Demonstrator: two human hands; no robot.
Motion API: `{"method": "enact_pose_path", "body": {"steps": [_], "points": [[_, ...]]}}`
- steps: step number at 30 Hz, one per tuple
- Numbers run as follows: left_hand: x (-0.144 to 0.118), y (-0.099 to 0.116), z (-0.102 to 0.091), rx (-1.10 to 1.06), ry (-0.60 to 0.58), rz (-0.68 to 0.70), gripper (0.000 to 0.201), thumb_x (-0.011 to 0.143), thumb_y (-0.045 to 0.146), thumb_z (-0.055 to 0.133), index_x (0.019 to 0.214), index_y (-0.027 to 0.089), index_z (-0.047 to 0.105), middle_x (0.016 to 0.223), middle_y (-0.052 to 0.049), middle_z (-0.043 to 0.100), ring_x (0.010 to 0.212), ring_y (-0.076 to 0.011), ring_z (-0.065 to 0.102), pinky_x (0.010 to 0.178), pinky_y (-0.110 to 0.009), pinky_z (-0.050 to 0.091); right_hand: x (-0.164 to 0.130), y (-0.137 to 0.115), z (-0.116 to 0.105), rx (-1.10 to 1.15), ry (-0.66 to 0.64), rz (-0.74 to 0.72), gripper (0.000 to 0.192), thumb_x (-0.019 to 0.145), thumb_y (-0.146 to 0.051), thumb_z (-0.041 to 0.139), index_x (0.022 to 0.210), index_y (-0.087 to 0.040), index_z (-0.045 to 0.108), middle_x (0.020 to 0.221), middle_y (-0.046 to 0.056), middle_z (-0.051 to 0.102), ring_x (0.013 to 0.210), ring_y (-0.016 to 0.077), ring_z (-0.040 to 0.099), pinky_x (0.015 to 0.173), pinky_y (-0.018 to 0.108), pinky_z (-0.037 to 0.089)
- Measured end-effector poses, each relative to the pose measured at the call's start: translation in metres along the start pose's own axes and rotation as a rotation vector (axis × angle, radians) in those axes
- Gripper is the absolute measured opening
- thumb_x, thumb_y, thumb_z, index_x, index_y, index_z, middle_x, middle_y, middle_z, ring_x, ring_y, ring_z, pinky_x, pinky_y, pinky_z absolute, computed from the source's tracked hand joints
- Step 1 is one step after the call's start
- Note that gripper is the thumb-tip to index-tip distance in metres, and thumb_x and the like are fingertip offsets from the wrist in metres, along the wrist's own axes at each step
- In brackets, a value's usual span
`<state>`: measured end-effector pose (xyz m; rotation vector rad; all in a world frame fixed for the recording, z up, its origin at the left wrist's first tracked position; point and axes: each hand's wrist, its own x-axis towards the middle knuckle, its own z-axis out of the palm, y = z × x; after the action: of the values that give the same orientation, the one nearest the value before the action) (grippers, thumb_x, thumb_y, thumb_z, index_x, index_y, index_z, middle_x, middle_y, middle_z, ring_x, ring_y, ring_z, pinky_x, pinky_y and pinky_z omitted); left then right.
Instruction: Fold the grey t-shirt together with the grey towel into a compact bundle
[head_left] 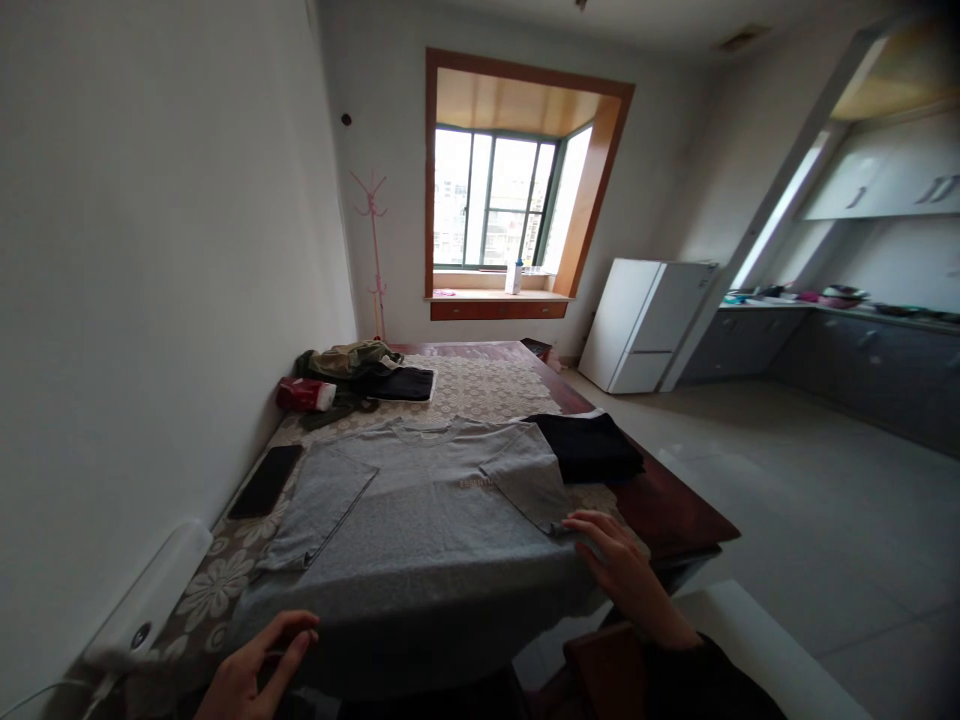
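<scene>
T-shirt [435, 510] across tablecloth [487, 385] on table [675, 505]

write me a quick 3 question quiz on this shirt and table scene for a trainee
1. True or false: the grey T-shirt is rolled into a tight bundle.
2. Of the left hand and the right hand, which is nearer the black phone? A) left B) right
3. Fill the gap: seen from the head camera, the white fridge stands to the ____ of the window.

Key: 1. False, it is spread out on the table. 2. A. 3. right.
</scene>
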<state>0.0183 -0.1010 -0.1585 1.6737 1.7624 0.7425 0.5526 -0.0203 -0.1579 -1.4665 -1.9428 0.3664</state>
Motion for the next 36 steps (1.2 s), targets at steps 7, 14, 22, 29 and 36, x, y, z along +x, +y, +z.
{"method": "enact_pose_path", "body": {"steps": [7,14,22,29,36], "points": [[0.03,-0.016,0.028,0.111,0.353,0.281,0.041,0.084,0.057,0.057,0.111,0.031,0.071,0.128,-0.003,0.071,0.124,-0.0287,0.064,0.106,-0.047,0.052,0.009,0.03,0.022,-0.321,-0.018,-0.1,0.023,0.094,-0.028,0.053,0.106,-0.028,0.072,0.109,0.007,0.07,0.109,0.0269,0.063,0.098,0.045,0.049],[0.035,-0.057,0.055,0.198,0.327,0.374,0.037,0.088,0.05,0.053,0.118,0.036,0.069,0.134,0.0,0.068,0.135,-0.0296,0.054,0.117,-0.059,0.034,0.005,0.019,0.001,-0.343,-0.192,-0.157,0.026,0.096,-0.038,0.057,0.115,-0.033,0.073,0.119,0.004,0.069,0.119,0.0262,0.059,0.106,0.044,0.043],[0.04,-0.002,0.028,0.132,0.282,0.142,0.037,0.085,0.054,0.053,0.106,0.031,0.073,0.117,-0.002,0.076,0.116,-0.0277,0.069,0.102,-0.046,0.056,0.057,-0.009,-0.005,-0.284,-0.288,-0.16,0.029,0.098,-0.03,0.048,0.109,-0.027,0.075,0.112,0.007,0.071,0.106,0.0242,0.064,0.099,0.041,0.046],[0.069,0.034,0.028,0.147,0.246,0.234,0.038,0.09,0.045,0.049,0.116,0.028,0.071,0.126,-0.004,0.073,0.127,-0.0259,0.062,0.112,-0.047,0.047,0.181,-0.019,0.041,-0.2,-0.399,-0.313,0.037,0.094,-0.022,0.047,0.125,-0.024,0.068,0.129,0.009,0.067,0.12,0.023,0.06,0.105,0.036,0.044],[0.071,0.01,0.062,0.397,0.238,0.327,0.042,0.094,0.04,0.049,0.133,0.032,0.062,0.145,-0.001,0.06,0.14,-0.0259,0.048,0.121,-0.057,0.034,0.237,0.004,0.079,-0.319,-0.501,-0.244,0.018,0.081,-0.032,0.067,0.094,-0.024,0.076,0.098,0.005,0.074,0.098,0.0242,0.066,0.097,0.038,0.042]]}}
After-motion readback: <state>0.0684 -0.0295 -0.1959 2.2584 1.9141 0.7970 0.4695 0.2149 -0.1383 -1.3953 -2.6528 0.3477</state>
